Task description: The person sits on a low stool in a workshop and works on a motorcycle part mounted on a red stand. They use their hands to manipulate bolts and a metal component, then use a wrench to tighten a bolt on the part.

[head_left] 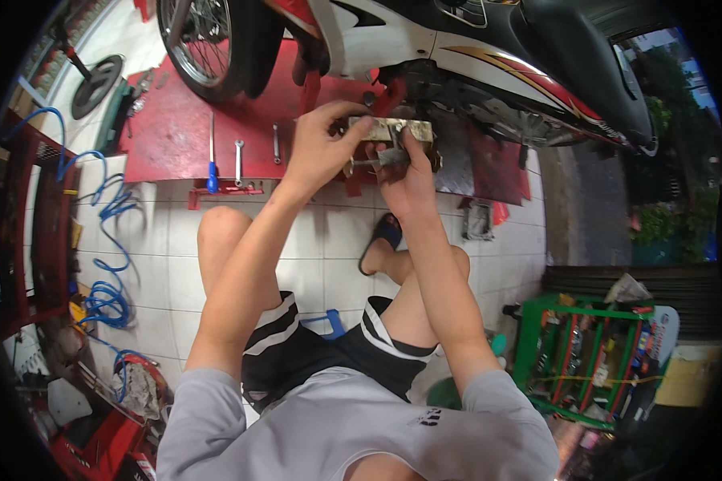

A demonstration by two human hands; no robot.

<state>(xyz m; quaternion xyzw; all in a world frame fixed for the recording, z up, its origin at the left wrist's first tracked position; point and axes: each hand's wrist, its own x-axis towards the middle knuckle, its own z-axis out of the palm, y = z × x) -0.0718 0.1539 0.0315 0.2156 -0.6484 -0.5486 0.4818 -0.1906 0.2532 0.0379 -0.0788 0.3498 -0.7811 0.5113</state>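
Observation:
In front of me, at the edge of the red work platform, I hold a blocky, stained metal engine part [421, 128] whose exact kind I cannot make out. My right hand [409, 172] grips it from below and the right, thumb up along its near side. Close to that thumb is a dark grey, roughly cylindrical piece [391, 157]; whether it belongs to the block is unclear. Curled at the block's left end is my left hand [329, 144], thumb and fingers closed on it, some fingertips hidden.
A motorcycle [489, 68] stands on the red platform [156, 136]. On it lie a blue-handled screwdriver [212, 164] and wrenches [238, 163]. A blue air hose [108, 301] coils at left. A green rack [537, 345] of tools stands at right, and a grey metal part [479, 220] lies on the floor.

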